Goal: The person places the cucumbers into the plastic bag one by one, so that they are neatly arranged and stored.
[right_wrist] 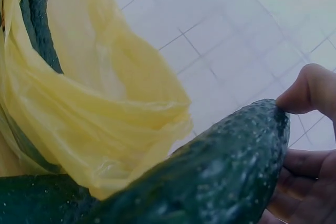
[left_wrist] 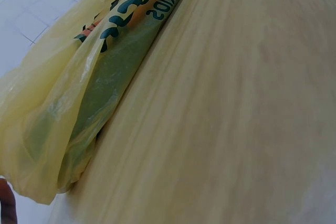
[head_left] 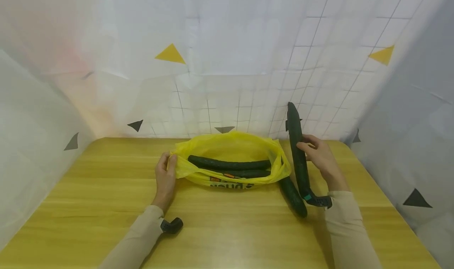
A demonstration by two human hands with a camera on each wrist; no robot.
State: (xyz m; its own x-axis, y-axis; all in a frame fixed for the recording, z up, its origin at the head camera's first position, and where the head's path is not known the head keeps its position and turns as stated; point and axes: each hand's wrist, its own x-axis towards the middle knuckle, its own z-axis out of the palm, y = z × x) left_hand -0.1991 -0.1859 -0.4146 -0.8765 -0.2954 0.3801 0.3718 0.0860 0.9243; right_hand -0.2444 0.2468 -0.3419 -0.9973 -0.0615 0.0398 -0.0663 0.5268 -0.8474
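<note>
A yellow plastic bag (head_left: 198, 180) with dark printing lies on the table, its mouth spread wide. Inside it are two dark green cucumbers (head_left: 230, 165), side by side. My left hand (head_left: 166, 182) pinches the bag's left rim between thumb and fingers; in the left wrist view only a fingertip shows beside the bag (left_wrist: 47, 129). To the right of the bag, my right hand (head_left: 320, 158) grips another cucumber (head_left: 297, 143), raised and steeply tilted. One more cucumber (head_left: 293, 198) lies on the table against the bag's right side, its upper end hidden by the bag.
The wooden table (head_left: 88, 206) ends at a back edge just behind the bag. White sheeting (head_left: 230, 64) with grid lines and triangle marks hangs behind and at both sides. A black wrist camera mount (head_left: 172, 225) sits on the left wrist, another (head_left: 319, 201) on the right.
</note>
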